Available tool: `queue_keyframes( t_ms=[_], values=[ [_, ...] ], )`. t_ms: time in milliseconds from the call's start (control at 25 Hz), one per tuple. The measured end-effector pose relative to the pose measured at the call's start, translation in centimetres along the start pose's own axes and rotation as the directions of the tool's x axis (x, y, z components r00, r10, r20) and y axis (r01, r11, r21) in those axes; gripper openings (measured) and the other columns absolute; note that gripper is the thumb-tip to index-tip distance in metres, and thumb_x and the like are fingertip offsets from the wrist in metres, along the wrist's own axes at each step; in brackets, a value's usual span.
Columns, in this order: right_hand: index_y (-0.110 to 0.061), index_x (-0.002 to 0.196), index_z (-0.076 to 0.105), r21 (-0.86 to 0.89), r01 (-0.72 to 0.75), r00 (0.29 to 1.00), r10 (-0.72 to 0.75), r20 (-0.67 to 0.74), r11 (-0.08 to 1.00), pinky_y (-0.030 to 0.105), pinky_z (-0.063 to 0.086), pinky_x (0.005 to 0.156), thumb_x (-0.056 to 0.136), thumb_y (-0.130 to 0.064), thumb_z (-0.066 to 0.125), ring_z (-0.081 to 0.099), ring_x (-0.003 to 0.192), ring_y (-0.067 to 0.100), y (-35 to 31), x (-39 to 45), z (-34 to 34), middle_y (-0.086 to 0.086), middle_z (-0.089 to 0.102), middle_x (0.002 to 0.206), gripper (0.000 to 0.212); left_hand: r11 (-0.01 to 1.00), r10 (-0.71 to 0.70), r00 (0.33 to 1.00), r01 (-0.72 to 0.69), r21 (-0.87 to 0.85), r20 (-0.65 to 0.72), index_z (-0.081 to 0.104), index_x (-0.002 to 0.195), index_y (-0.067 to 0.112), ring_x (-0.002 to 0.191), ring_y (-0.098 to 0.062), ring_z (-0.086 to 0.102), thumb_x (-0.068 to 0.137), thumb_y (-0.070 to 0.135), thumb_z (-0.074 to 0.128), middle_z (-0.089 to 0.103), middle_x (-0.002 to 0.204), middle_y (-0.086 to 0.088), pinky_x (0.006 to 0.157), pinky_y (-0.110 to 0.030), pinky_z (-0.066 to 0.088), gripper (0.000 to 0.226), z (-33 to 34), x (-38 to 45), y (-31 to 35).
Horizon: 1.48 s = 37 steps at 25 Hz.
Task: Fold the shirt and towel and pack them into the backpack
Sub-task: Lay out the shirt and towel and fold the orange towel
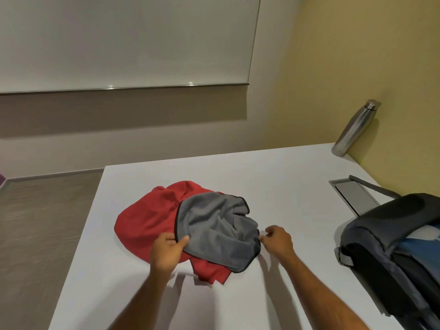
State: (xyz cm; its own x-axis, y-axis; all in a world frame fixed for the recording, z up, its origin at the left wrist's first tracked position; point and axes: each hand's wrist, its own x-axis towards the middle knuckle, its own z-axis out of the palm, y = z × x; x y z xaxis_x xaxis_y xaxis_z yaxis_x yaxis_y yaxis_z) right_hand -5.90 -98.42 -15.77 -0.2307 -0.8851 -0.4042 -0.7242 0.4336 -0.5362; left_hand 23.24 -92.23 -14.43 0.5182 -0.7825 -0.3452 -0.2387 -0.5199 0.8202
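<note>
Two hands take hold of the grey towel

The left hand (166, 248) pinches the towel's (219, 225) near-left edge; the right hand (277, 240) pinches its right edge. The towel lies crumpled on the red shirt (145, 220) mid-desk (285, 167), with no clear long way. Folding is just starting. Next, I think, lift and spread it flat. The backpack (392, 246) waits at right.

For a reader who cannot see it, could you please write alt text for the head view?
A person's left hand pinches the edge of a crumpled grey towel lying on a red shirt on a white table; the right hand pinches its other edge. A dark backpack lies to the right.
</note>
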Motion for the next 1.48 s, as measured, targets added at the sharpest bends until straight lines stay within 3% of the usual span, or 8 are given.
queue_keyframes(
  t_ms=[120,280,560,720,840,1040,1200,1480],
  values=[
    [-0.008,0.123,0.058,0.017,-0.064,0.993,0.062,0.099,0.998,0.035,0.043,0.098,0.088,-0.034,0.065,0.057,0.116,0.030,-0.1,1.8,1.7,0.010,0.063,0.122,0.044,0.999,-0.039,0.999,0.038,-0.036,-0.028,0.064,0.078,0.011,0.066,-0.020,0.060,0.080,0.023,0.081,0.064,0.063,0.005,0.067,-0.034,0.048,0.021,0.6,0.7,-0.1],
    [-0.015,0.064,0.052,0.055,-0.136,0.983,0.128,0.128,0.989,0.035,0.048,0.077,0.083,-0.032,0.069,0.058,0.078,0.029,-0.4,2.7,2.5,0.007,0.061,0.077,0.031,1.000,-0.017,1.000,0.017,-0.019,-0.022,0.050,0.058,0.012,0.050,-0.018,0.041,0.081,0.020,0.079,0.046,0.045,0.009,0.055,-0.033,0.036,0.038,0.8,1.3,-0.5],
    [-0.006,0.063,0.052,0.607,-0.164,0.986,0.125,0.106,0.777,0.041,0.049,0.061,0.075,-0.016,0.070,0.050,0.062,0.026,-0.2,1.1,-0.2,0.015,0.057,0.068,0.024,0.995,0.097,0.995,-0.098,-0.012,-0.016,0.061,0.078,0.004,0.066,-0.021,0.057,0.090,0.031,0.070,0.065,0.074,-0.011,0.063,-0.037,0.049,0.031,0.1,0.5,2.0],
    [-0.012,0.092,0.062,0.771,-0.115,0.993,0.080,0.082,0.627,0.032,0.051,0.058,0.088,-0.010,0.066,0.063,0.073,0.030,-1.1,-1.7,-3.7,0.013,0.069,0.084,0.006,0.928,0.071,0.986,-0.010,-0.372,0.151,0.052,0.118,0.020,0.093,-0.021,0.069,0.089,0.017,0.071,0.072,0.099,-0.008,0.084,-0.041,0.058,0.036,-1.2,-1.1,4.5],
    [-0.013,0.101,0.072,0.825,-0.040,0.999,-0.005,0.051,0.564,0.037,0.060,0.062,0.087,0.002,0.057,0.070,0.081,0.032,-1.8,-3.9,-6.4,0.014,0.074,0.091,0.025,0.887,0.163,0.953,-0.027,-0.461,0.257,0.056,0.119,0.024,0.102,-0.024,0.067,0.085,-0.005,0.066,0.070,0.110,-0.007,0.086,-0.042,0.057,0.045,-2.4,-2.4,6.3],
    [-0.017,0.102,0.077,0.264,0.388,0.900,-0.301,-0.315,0.883,0.036,0.057,0.089,0.081,-0.003,0.066,0.070,0.094,0.018,-1.0,-5.2,-8.8,0.002,0.076,0.100,0.029,0.896,0.203,0.917,-0.033,-0.443,0.344,0.059,0.127,0.023,0.105,-0.028,0.064,0.080,-0.020,0.058,0.054,0.124,0.002,0.068,-0.034,0.060,0.064,-3.4,-4.2,7.7],
    [-0.020,0.100,0.077,-0.098,0.406,0.771,-0.398,-0.497,0.909,0.033,0.053,0.079,0.085,-0.014,0.065,0.061,0.094,0.019,-0.5,-6.3,-10.4,0.000,0.069,0.097,0.021,0.875,0.230,0.949,-0.104,-0.474,0.216,0.060,0.117,0.024,0.104,-0.028,0.065,0.078,-0.024,0.058,0.057,0.123,-0.001,0.066,-0.031,0.060,0.062,-2.9,-5.2,8.3],
    [-0.015,0.102,0.060,0.076,0.498,0.745,-0.381,-0.548,0.864,0.026,0.041,0.067,0.095,-0.019,0.056,0.059,0.080,0.022,-0.8,-7.6,-13.8,-0.001,0.064,0.089,0.009,0.813,0.334,0.941,-0.259,-0.521,0.054,0.073,0.088,0.009,0.097,-0.027,0.069,0.079,-0.024,0.045,0.073,0.098,-0.010,0.072,-0.024,0.058,0.044,-2.9,-7.3,11.7]
  ],
)
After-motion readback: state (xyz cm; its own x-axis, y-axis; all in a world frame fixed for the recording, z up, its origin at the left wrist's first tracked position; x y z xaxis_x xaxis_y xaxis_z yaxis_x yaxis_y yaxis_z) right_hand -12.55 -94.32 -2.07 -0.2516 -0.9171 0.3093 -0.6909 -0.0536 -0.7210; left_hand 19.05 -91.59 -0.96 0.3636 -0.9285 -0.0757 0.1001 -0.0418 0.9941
